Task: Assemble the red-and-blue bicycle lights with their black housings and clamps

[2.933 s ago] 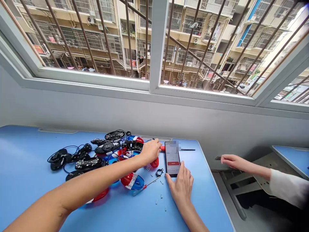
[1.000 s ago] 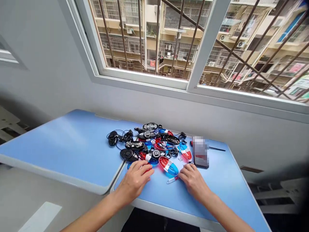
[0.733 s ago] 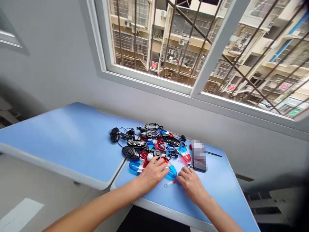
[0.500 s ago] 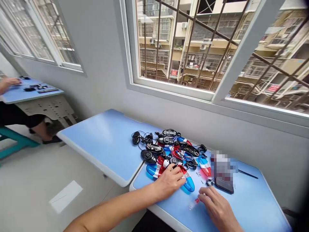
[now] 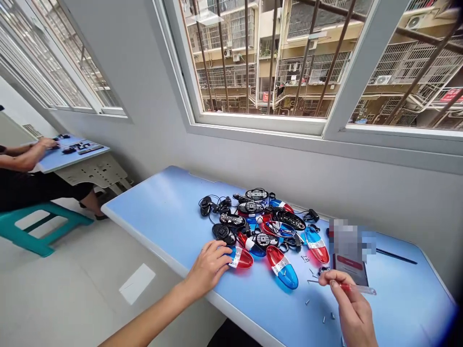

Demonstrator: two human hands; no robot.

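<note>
My left hand (image 5: 211,265) has its fingers closed over the blue end of a red-and-blue plastic light cover (image 5: 243,259) at the table's front edge. In my right hand (image 5: 349,291) is a small screwdriver (image 5: 363,289) with a red and clear handle. Its thin shaft points left, above the table. Between the hands lies another red-and-blue cover (image 5: 282,268), touched by neither. A third cover (image 5: 317,246) rests farther back. Small screws (image 5: 324,319) are scattered near my right hand. A black ring-shaped part (image 5: 323,271) is partly hidden behind my fingers.
Behind the covers is a pile of black oval units (image 5: 232,220) with tangled wires. A phone (image 5: 350,269), partly pixelated, and a black rod (image 5: 396,256) lie to the right. Wall and barred window (image 5: 260,62) stand behind the table. A person (image 5: 21,164) sits at another table, left.
My left hand has moved left, from the middle cover onto the left one. My right hand has turned the screwdriver, so its handle now points right instead of lower left. The view has shifted.
</note>
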